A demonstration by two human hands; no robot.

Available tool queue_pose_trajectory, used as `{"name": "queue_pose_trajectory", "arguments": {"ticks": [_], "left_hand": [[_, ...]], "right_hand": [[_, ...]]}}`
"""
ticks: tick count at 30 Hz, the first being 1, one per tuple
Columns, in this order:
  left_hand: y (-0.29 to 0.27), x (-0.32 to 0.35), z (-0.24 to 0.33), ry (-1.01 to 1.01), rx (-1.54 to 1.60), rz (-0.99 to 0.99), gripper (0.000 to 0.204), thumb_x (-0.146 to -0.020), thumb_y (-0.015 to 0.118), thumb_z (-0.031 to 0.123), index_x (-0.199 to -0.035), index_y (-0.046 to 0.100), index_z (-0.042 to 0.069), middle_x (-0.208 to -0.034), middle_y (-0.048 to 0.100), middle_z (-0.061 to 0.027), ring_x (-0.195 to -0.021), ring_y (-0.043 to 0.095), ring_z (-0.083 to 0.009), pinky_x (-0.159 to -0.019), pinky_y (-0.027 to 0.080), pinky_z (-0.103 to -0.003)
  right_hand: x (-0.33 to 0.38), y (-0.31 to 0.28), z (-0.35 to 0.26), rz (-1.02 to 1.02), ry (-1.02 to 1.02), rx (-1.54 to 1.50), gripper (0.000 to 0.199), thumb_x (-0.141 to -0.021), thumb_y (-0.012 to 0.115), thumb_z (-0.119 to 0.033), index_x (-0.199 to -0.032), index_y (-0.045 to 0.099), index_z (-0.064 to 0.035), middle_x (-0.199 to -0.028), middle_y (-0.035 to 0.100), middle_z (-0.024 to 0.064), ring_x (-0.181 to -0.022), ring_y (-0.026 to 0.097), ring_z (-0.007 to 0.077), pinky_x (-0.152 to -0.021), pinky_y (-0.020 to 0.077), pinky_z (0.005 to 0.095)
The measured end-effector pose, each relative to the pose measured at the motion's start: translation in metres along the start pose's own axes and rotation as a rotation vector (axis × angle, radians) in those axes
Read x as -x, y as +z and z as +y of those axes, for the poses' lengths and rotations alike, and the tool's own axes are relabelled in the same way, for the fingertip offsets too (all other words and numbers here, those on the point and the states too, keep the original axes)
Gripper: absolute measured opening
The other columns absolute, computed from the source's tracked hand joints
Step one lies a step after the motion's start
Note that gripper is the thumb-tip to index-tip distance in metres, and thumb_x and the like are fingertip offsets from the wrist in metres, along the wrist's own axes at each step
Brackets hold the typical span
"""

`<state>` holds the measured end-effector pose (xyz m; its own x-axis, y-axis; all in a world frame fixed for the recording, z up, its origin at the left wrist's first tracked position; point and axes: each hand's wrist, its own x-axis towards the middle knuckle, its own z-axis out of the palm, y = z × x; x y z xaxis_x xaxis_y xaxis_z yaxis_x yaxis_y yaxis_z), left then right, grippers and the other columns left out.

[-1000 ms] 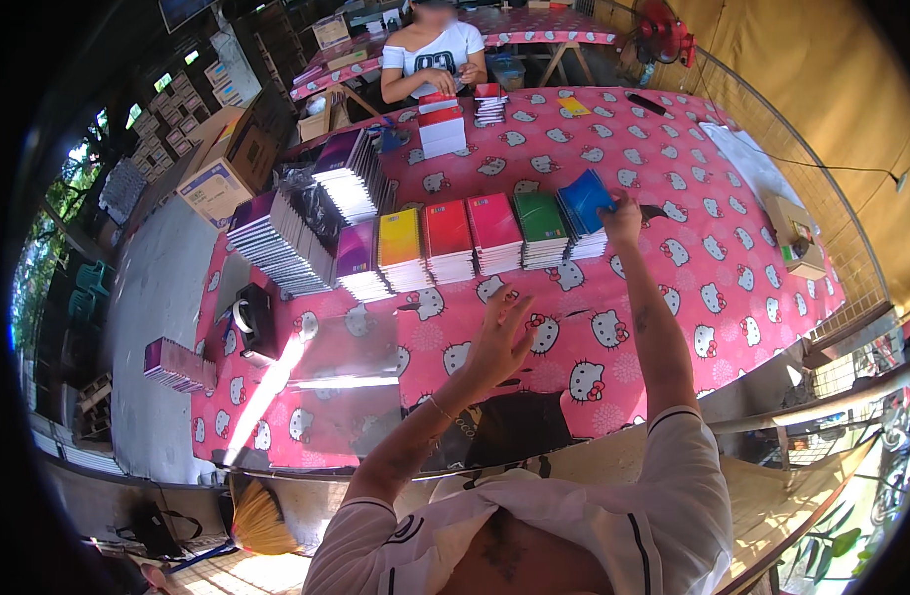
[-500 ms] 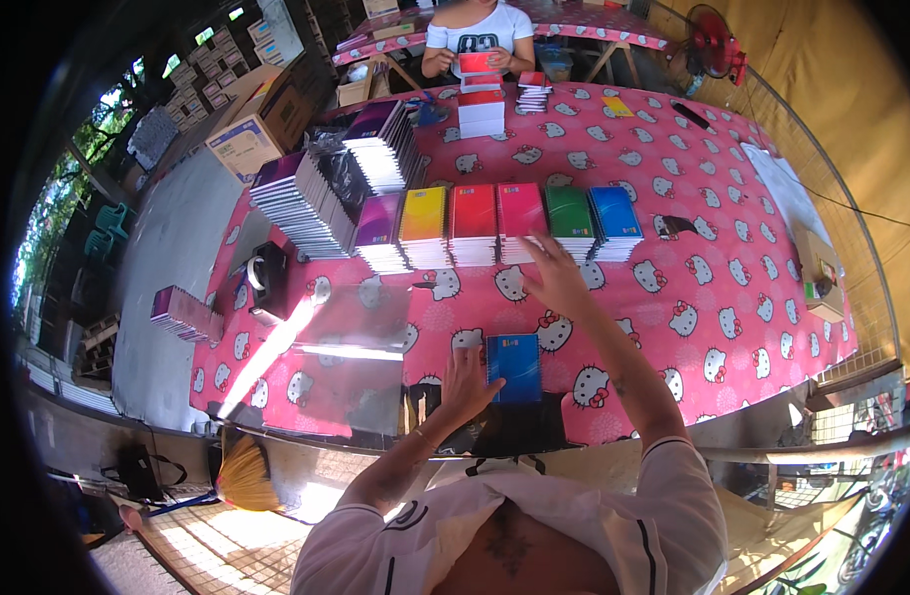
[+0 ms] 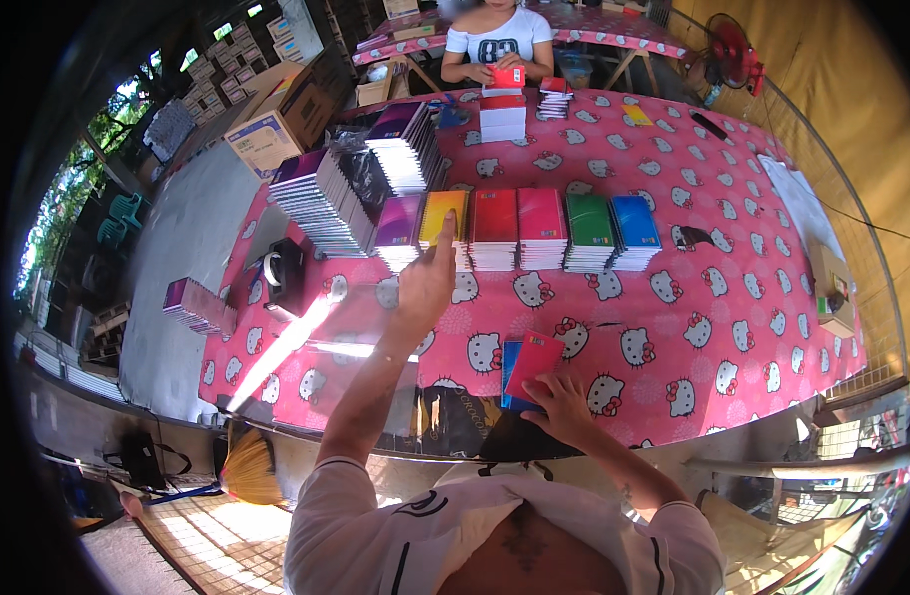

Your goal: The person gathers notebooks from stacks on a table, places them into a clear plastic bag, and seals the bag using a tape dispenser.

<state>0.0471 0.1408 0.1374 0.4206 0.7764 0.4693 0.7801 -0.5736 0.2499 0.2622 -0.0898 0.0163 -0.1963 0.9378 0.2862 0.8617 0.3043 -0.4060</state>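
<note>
My left hand (image 3: pixel 429 283) reaches out to the yellow notebook stack (image 3: pixel 438 206), its index finger stretched over the top cover; the other fingers are partly hidden. Close to me, my right hand (image 3: pixel 566 405) holds a pink notebook (image 3: pixel 536 361) by its lower right part. That notebook lies askew over a blue notebook (image 3: pixel 510 379), which shows along the left. In the same row as the yellow stack stand a purple stack (image 3: pixel 399 220), a red stack (image 3: pixel 494 218), a pink stack (image 3: pixel 542 218), a green stack (image 3: pixel 589 220) and a blue stack (image 3: pixel 635 223).
Taller purple notebook stacks (image 3: pixel 311 188) rise at the left, near a black object (image 3: pixel 286 273) and a clear sheet. Across the pink patterned table (image 3: pixel 673 337), another person (image 3: pixel 499 50) handles red notebooks. A cardboard box (image 3: pixel 834 288) sits at the right edge.
My right hand has come back from the row with a pink notebook, now over the blue one. My left hand has left the blue notebook and reached forward to the yellow stack.
</note>
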Motion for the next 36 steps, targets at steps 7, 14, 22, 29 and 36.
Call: {"name": "queue_pose_trajectory", "arguments": {"ticks": [7,14,22,29,36], "left_hand": [[0.034,0.057,0.062,0.082,0.242,-0.906,0.033,-0.099,0.055,0.031,-0.103,0.065,0.0,-0.068,0.067,-0.0191,-0.068,0.07,-0.0361,-0.065,0.056,-0.048],[0.072,0.005,0.07,0.053,0.197,-0.224,0.045,-0.09,0.067,0.025,-0.128,0.059,0.002,-0.108,0.066,-0.0248,-0.103,0.065,-0.0396,-0.085,0.054,-0.049],[0.042,-0.018,0.027,0.243,0.158,0.096,0.042,-0.089,0.059,0.005,-0.131,0.056,0.003,-0.096,0.071,-0.016,-0.084,0.07,-0.0366,-0.078,0.056,-0.05],[0.032,0.08,0.066,0.118,0.192,-0.772,0.044,-0.102,0.05,0.041,-0.095,0.061,-0.001,-0.06,0.063,-0.0204,-0.056,0.065,-0.0404,-0.055,0.052,-0.051],[0.059,0.024,0.061,-0.151,0.339,-0.62,0.048,-0.098,0.055,0.044,-0.102,0.062,-0.004,-0.072,0.069,-0.0189,-0.07,0.069,-0.043,-0.069,0.056,-0.05]], "right_hand": [[-0.138,-0.04,0.065,0.469,0.081,0.02,0.046,-0.089,0.067,-0.022,-0.133,0.06,-0.0119,-0.129,0.057,0.0093,-0.119,0.053,0.0326,-0.095,0.0435,0.0468],[-0.177,-0.062,0.13,0.504,0.154,0.297,0.03,-0.085,0.064,-0.005,-0.114,0.066,-0.0067,-0.108,0.063,0.0061,-0.101,0.061,0.0267,-0.09,0.0467,0.0466],[-0.053,-0.001,0.09,0.233,0.163,-0.82,0.026,-0.081,0.057,0.011,-0.097,0.069,-0.0056,-0.115,0.069,0.0097,-0.119,0.062,0.0226,-0.102,0.0474,0.0341],[-0.085,0.004,0.084,-0.115,0.155,-0.565,0.027,-0.078,0.056,0.006,-0.096,0.072,-0.0064,-0.117,0.07,0.0094,-0.123,0.058,0.0312,-0.099,0.0473,0.0434],[-0.211,-0.025,0.086,0.497,-0.054,0.218,0.039,-0.081,0.067,-0.007,-0.119,0.065,-0.0133,-0.114,0.062,0.0069,-0.104,0.06,0.0312,-0.096,0.0436,0.0455]]}}
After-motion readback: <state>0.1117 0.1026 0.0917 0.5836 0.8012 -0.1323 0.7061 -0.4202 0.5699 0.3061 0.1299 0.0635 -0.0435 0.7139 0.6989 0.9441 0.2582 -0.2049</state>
